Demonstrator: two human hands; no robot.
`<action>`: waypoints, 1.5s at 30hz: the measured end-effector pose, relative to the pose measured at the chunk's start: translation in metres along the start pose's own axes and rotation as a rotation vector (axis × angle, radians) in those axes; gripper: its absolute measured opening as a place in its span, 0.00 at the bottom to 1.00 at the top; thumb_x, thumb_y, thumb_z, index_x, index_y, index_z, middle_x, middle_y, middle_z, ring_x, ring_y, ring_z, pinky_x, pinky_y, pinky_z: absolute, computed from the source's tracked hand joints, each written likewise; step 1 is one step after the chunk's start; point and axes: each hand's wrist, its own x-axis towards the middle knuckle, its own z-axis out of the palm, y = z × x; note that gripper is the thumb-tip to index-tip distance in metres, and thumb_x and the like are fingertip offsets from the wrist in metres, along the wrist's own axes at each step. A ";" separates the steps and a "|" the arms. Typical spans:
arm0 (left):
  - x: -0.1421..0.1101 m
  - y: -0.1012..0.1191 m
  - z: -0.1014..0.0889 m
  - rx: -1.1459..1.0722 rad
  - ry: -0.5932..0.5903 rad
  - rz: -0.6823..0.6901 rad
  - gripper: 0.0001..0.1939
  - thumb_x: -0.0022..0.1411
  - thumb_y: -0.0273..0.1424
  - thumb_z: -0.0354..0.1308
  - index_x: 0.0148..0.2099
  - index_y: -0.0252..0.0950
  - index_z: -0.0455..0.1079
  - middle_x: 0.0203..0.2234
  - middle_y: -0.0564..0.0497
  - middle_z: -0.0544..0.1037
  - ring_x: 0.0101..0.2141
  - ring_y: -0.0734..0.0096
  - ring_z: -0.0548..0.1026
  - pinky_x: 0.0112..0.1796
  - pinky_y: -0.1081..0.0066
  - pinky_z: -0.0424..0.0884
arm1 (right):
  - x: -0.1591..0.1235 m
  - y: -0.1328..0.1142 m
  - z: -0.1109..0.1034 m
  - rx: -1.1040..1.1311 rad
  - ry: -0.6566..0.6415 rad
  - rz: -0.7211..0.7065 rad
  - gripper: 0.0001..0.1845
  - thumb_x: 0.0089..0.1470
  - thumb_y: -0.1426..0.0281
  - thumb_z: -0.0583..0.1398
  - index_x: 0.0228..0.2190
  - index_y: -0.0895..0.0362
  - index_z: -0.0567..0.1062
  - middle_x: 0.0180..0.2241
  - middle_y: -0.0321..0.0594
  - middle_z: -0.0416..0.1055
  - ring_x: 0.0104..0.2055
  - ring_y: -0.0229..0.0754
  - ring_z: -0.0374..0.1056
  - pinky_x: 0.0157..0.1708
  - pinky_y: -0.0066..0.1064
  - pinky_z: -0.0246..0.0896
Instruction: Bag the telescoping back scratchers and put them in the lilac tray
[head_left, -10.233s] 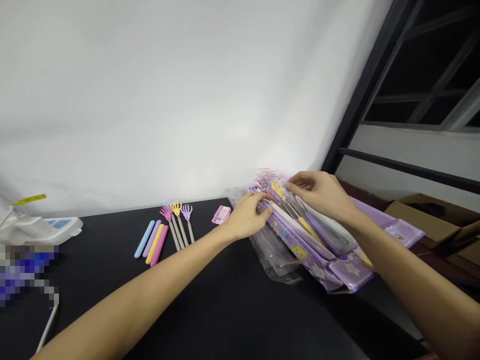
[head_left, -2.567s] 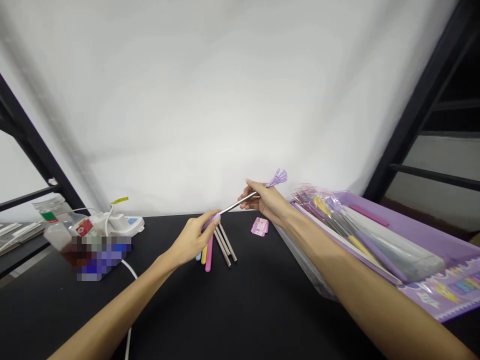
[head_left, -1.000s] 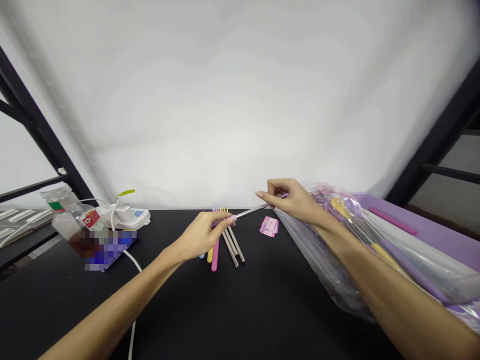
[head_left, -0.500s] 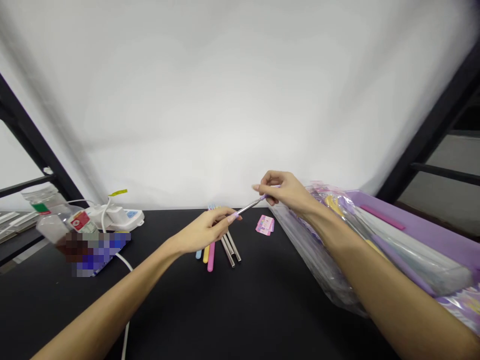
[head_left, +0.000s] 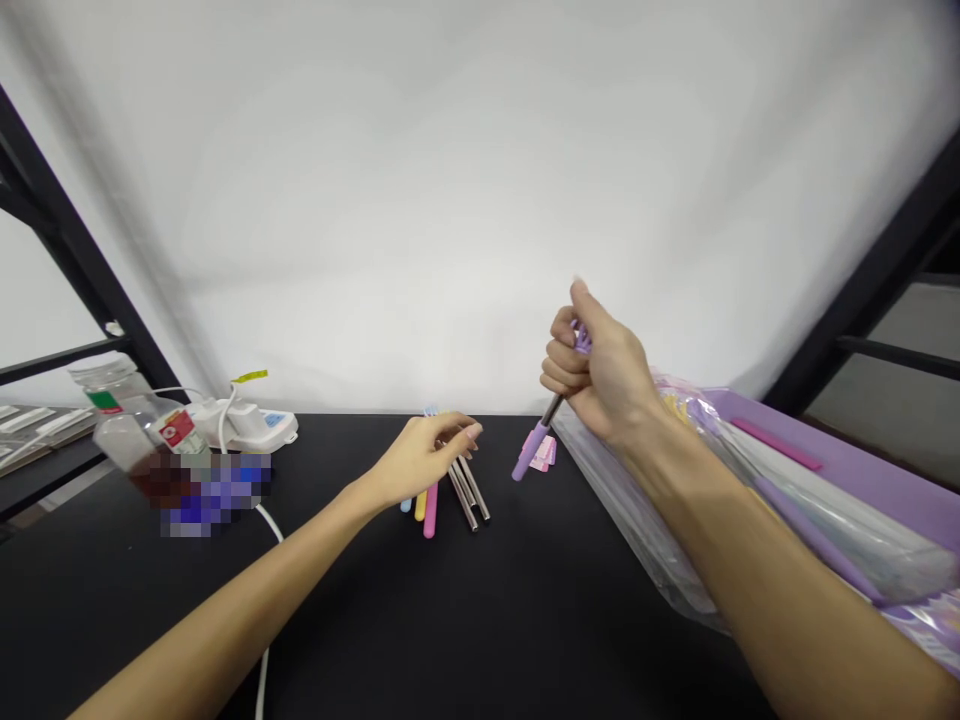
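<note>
My right hand [head_left: 596, 372] is a fist round a purple telescopic back scratcher [head_left: 534, 448], collapsed short, its purple handle pointing down toward the black table [head_left: 480, 620]. My left hand [head_left: 427, 460] hovers low over a row of loose scratchers [head_left: 450, 492], pastel handles and metal shafts, with its fingers loosely curled and holding nothing.
A small pink card [head_left: 546, 455] lies behind the purple handle. A purple tray [head_left: 840, 470] with bagged scratchers [head_left: 750, 490] fills the right side. At the left stand a jar [head_left: 120, 420], a white power strip [head_left: 247, 425] and its cable [head_left: 264, 560]. Black rack posts flank the table.
The stretched scratcher has been pushed short. My left hand let go of its handle and dropped to the row on the table; my right hand rose, holding the scratcher alone.
</note>
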 end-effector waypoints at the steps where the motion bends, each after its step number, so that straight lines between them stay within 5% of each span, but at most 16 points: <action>1: 0.000 -0.001 -0.001 -0.009 0.000 -0.010 0.21 0.69 0.45 0.49 0.46 0.35 0.74 0.35 0.46 0.81 0.38 0.63 0.79 0.42 0.68 0.73 | -0.001 0.002 0.003 -0.013 -0.012 0.017 0.31 0.53 0.43 0.60 0.19 0.52 0.53 0.12 0.24 0.38 0.13 0.29 0.32 0.14 0.29 0.28; 18: 0.004 0.003 0.004 0.059 -0.036 0.027 0.18 0.69 0.43 0.49 0.43 0.35 0.74 0.33 0.48 0.80 0.32 0.66 0.79 0.36 0.69 0.73 | -0.001 0.027 0.017 -0.022 -0.155 0.074 0.33 0.52 0.42 0.60 0.17 0.52 0.53 0.12 0.22 0.38 0.12 0.27 0.33 0.13 0.27 0.27; 27: 0.004 0.002 0.003 0.058 -0.043 0.018 0.17 0.68 0.42 0.50 0.40 0.35 0.73 0.32 0.48 0.80 0.33 0.66 0.79 0.36 0.70 0.73 | 0.003 0.039 0.012 0.003 -0.144 0.113 0.32 0.51 0.44 0.62 0.17 0.53 0.54 0.11 0.22 0.39 0.12 0.27 0.34 0.13 0.26 0.28; 36: 0.002 0.002 0.007 0.045 -0.071 0.022 0.19 0.69 0.42 0.49 0.47 0.34 0.73 0.36 0.47 0.81 0.36 0.65 0.80 0.39 0.68 0.75 | 0.005 0.044 -0.006 0.094 -0.080 0.188 0.32 0.52 0.45 0.62 0.18 0.53 0.53 0.11 0.21 0.38 0.13 0.27 0.31 0.14 0.25 0.27; 45: -0.001 0.009 0.009 0.167 -0.129 0.057 0.20 0.72 0.41 0.45 0.51 0.39 0.74 0.41 0.50 0.81 0.43 0.66 0.79 0.40 0.71 0.72 | 0.004 -0.010 -0.016 0.090 -0.070 0.007 0.31 0.54 0.48 0.62 0.19 0.53 0.52 0.13 0.23 0.37 0.14 0.29 0.31 0.14 0.28 0.30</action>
